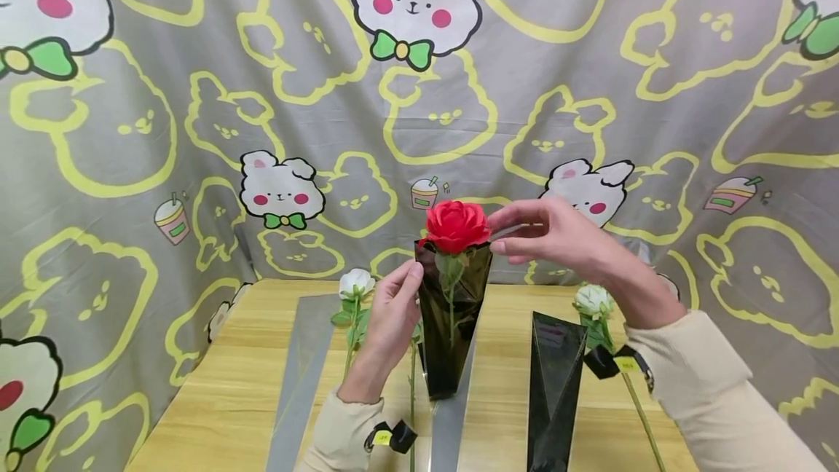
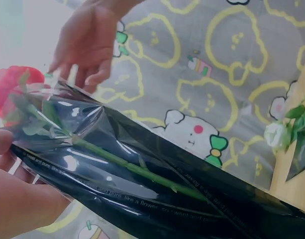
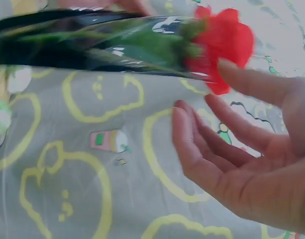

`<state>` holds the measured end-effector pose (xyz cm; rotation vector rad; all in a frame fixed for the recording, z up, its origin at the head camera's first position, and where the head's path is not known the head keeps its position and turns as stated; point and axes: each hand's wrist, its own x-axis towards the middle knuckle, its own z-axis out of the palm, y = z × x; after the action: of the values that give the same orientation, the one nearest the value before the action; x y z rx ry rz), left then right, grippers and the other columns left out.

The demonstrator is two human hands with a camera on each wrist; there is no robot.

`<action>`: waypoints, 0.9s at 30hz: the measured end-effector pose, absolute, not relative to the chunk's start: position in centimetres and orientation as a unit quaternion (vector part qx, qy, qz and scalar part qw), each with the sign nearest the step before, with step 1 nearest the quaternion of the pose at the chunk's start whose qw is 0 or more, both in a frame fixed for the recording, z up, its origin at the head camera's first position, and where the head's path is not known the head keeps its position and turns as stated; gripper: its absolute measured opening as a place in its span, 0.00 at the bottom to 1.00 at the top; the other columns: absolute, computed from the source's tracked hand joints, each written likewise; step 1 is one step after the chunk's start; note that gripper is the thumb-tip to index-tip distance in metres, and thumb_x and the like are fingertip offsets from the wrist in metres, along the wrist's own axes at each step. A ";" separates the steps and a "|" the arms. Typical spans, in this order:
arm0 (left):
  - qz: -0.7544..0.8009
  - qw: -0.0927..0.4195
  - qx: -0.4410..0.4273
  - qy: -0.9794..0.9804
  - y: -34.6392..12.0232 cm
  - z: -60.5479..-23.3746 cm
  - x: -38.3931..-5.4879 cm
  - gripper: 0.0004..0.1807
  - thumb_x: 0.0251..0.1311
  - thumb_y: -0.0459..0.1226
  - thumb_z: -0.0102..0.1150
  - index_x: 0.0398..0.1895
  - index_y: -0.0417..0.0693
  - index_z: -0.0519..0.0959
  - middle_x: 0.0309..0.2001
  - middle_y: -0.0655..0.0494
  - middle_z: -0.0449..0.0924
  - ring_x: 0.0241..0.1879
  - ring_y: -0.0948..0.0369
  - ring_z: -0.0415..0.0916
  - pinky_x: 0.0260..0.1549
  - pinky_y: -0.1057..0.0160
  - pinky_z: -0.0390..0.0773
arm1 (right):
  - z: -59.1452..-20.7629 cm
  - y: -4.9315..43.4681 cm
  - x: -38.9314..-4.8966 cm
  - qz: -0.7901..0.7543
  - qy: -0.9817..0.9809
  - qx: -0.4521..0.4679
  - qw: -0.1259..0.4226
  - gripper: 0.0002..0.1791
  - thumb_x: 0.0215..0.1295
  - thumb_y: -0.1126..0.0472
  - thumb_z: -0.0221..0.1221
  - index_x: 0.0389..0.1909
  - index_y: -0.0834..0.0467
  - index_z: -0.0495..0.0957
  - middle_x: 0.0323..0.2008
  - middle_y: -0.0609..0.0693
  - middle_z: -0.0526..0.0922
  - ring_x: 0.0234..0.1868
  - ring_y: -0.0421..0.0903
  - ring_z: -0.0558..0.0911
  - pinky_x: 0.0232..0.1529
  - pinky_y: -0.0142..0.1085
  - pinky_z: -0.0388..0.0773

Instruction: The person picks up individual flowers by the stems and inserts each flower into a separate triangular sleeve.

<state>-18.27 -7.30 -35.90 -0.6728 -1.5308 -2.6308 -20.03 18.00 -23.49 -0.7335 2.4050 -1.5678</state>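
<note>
A red artificial rose (image 1: 457, 226) stands upright in a black see-through flower sleeve (image 1: 440, 374), its bloom above the sleeve's top edge. My left hand (image 1: 388, 312) pinches the sleeve near its upper left edge, holding it above the table. In the left wrist view the green stem (image 2: 137, 169) shows through the film, and printed lettering runs along the sleeve. My right hand (image 1: 566, 235) is at the bloom's right side with fingers loosely bent. Its thumb (image 3: 261, 82) overlaps the petals in the right wrist view; whether it touches them I cannot tell.
Another black sleeve (image 1: 557, 392) lies on the wooden table (image 1: 216, 384) at right, beside a white rose (image 1: 593, 302). At left lie a second white rose (image 1: 356, 285) and a grey flat strip (image 1: 301, 363). A patterned curtain (image 1: 446, 108) hangs behind the table.
</note>
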 end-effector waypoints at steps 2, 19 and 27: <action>-0.840 0.014 -0.219 -0.496 -7.4 -35.8 -18.3 0.14 0.80 0.37 0.47 0.48 0.54 0.85 0.47 0.59 0.75 0.52 0.64 0.68 0.50 0.68 0.72 | -24.6 18.0 -19.7 -0.529 0.813 -0.239 0.052 0.16 0.66 0.64 0.69 0.51 0.66 0.83 0.51 0.61 0.85 0.44 0.50 0.88 0.44 0.44 0.86; -0.821 0.055 -0.188 -0.536 -7.7 -33.6 -18.8 0.21 0.79 0.34 0.47 0.69 0.34 0.72 0.66 0.49 0.74 0.54 0.68 0.73 0.29 0.75 0.73 | -26.6 16.4 -19.4 -0.575 0.788 -0.211 -0.057 0.11 0.68 0.63 0.67 0.45 0.67 0.83 0.41 0.59 0.85 0.38 0.47 0.88 0.43 0.39 0.85; -0.850 0.063 -0.232 -0.469 -7.8 -29.8 -20.0 0.20 0.80 0.34 0.46 0.23 0.51 0.73 0.33 0.60 0.62 0.42 0.64 0.61 0.42 0.70 0.65 | -27.9 15.9 -19.4 -0.587 0.776 -0.220 -0.067 0.13 0.68 0.62 0.68 0.48 0.65 0.83 0.45 0.57 0.85 0.40 0.47 0.88 0.43 0.40 0.85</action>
<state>-20.01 -7.77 -29.75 -0.6999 -1.4177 -2.5667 -19.44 15.89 -27.86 -0.7205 2.5476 -1.9274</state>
